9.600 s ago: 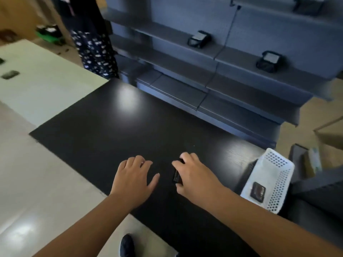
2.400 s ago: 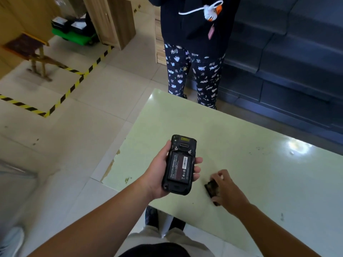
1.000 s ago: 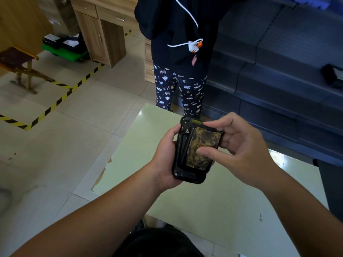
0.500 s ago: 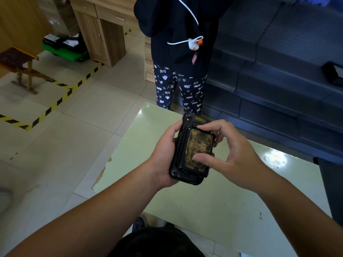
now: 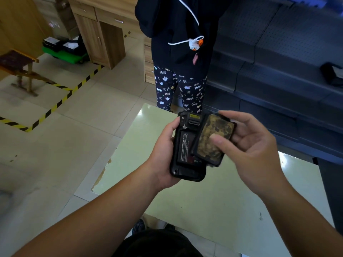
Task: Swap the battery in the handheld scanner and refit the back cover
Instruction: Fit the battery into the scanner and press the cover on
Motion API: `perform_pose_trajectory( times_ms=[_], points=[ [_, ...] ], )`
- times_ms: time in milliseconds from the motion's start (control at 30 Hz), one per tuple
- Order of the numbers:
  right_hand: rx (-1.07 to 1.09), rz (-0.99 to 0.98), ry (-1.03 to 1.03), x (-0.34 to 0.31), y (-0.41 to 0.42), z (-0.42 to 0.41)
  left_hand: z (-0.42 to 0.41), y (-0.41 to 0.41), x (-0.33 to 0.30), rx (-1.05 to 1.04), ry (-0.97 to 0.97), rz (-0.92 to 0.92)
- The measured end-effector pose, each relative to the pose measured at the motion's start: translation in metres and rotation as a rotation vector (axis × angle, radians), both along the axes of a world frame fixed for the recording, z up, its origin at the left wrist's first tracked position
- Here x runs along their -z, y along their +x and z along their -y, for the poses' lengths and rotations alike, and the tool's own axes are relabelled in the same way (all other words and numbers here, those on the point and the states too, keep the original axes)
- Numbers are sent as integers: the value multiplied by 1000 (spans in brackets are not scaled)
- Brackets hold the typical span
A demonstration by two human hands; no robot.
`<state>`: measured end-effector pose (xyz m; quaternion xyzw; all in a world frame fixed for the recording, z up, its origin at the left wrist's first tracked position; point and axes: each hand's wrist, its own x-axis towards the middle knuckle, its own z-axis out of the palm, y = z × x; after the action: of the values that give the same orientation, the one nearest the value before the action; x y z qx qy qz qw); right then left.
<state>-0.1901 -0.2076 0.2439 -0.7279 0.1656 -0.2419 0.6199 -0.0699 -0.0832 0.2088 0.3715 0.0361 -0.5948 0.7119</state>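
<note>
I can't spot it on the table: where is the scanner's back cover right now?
The back cover is off the table, pinched in the right hand, tilted over the right edge of the scanner that the left hand holds.

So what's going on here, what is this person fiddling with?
A person is putting a handheld scanner back together above a pale green table. The left hand cradles the scanner back side up, with a battery sitting in its open bay. The right hand holds the worn back cover tilted over the bay's right side, not yet seated. Someone else stands just beyond the table.
</note>
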Motion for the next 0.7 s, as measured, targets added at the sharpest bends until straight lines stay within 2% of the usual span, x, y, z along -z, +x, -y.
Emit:
perform_pose_trajectory(
  times_ms=[100,200,300,367,533,600,700],
  points=[
    [55,-77,40,-8,-3,4,3,-3,-2,-12,-5,26],
    [9,-164,108,-11,-5,4,5,-6,-4,-20,4,48],
    [135,-325,168,-19,-4,-3,8,-12,-4,-71,-7,54],
    [152,-421,18,-24,-6,-11,10,-14,-2,-97,-6,67],
    [11,-704,-395,-26,-11,-27,10,-14,4,-55,15,76],
    [2,-733,-442,-25,-11,-25,10,-14,6,-43,15,82],
    [-35,-767,-338,-25,-8,-21,10,-16,8,-16,24,99]
  ],
)
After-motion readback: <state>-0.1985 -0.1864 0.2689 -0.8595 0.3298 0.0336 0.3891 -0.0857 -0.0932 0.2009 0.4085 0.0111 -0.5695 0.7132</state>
